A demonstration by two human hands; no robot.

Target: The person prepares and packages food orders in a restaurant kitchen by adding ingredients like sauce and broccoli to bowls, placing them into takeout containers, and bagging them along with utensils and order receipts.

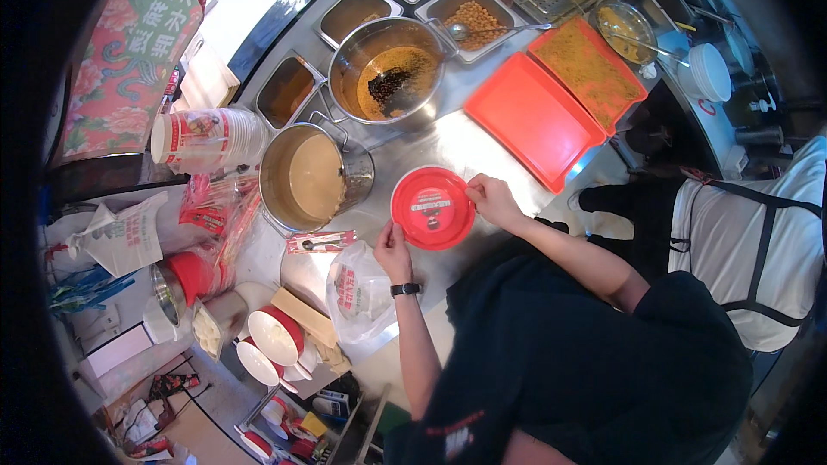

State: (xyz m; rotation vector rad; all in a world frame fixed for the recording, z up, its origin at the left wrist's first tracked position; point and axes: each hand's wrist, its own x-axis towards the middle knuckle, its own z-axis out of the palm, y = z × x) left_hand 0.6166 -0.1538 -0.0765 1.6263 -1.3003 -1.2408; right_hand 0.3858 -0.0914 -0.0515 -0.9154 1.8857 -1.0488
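Both hands hold a round red lid (433, 208) with writing and a printed picture, seemingly on a container hidden beneath it. My left hand (393, 252), with a dark watch on the wrist, grips the lid's lower left rim. On the opposite side my right hand (494, 201) pinches the rim between thumb and fingers. A white plastic bag (360, 294) with red print lies beside my left hand. Near it is a packaged utensil set (321, 242) showing a dark spoon. Left of the lid stands a steel pot (315, 177) of tan liquid.
Farther back stands a larger steel pot (387, 81) of yellow and dark seasoning. Two red trays lie at the right, one bare inside (533, 119), one with brown powder (585, 71). Stacked paper bowls (210, 139) lie at the left. A co-worker (743, 239) is at the right.
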